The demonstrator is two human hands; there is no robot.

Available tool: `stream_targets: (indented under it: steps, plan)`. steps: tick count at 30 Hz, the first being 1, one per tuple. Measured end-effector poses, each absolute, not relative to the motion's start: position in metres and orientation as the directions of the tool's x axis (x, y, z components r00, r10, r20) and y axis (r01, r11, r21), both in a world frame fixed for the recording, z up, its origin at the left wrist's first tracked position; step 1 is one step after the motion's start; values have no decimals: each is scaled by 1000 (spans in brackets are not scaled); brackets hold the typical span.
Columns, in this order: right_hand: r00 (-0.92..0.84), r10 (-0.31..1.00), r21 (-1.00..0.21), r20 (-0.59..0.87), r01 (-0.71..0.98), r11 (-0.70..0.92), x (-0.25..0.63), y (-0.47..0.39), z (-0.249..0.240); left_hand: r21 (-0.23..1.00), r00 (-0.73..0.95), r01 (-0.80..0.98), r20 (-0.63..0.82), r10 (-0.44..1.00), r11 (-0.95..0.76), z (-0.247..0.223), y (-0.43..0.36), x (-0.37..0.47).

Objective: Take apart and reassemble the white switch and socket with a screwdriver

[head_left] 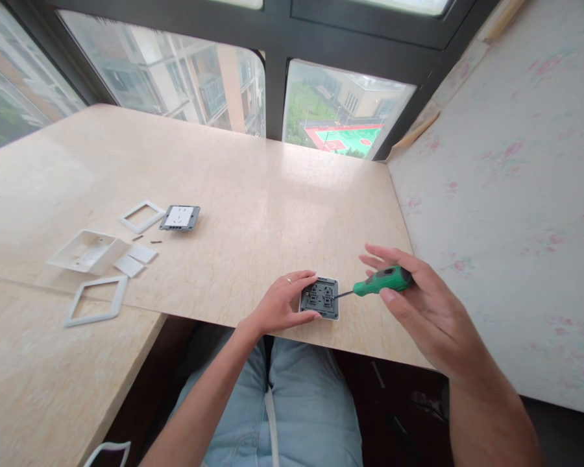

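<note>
My left hand (278, 303) grips a grey and white wall switch (325, 309) by its left side, thumb at the near edge and fingers at the far edge. The switch lies on the stone counter near its front edge, its grey inner face up. In my right hand (431, 311) is a green and black screwdriver (380, 281), held at the end of its handle between thumb and fingers, the other fingers raised. Its shaft points left, and the tip meets the right side of the switch at a screw.
To the left lie a socket module (180, 216), two white frames (143, 216) (96, 318), a white back box (85, 251), small white plates (129, 266) and short screws (156, 242). A papered wall (496, 214) bounds the right. Windows (350, 107) stand behind the counter (272, 207).
</note>
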State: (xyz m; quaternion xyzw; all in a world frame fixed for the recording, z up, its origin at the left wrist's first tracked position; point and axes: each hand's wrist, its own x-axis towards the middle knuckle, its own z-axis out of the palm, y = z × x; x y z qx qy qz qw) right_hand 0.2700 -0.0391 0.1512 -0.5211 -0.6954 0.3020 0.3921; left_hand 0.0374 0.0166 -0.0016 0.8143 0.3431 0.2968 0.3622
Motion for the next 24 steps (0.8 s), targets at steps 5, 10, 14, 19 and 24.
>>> stream_targets:
  steps: [5, 10, 14, 19, 24]
  plan:
    - [-43, 889, -543, 457, 778, 317, 266, -32, 153, 789, 590, 352, 231, 774, -504, -2, 17, 37]
    - [7, 888, -547, 460, 790, 277, 266, -27, 150, 793, 592, 349, 227, 773, -500, -1, 17, 37]
    - [9, 941, -753, 338, 602, 265, 267, -34, 149, 793, 589, 353, 224, 776, -497, -1, 17, 37]
    - [-30, 949, -818, 315, 498, 287, 263, -36, 150, 791, 592, 354, 224, 774, -499, -1, 17, 37]
    - [13, 844, -489, 537, 819, 299, 265, -28, 149, 792, 589, 354, 224, 776, -497, -1, 17, 37]
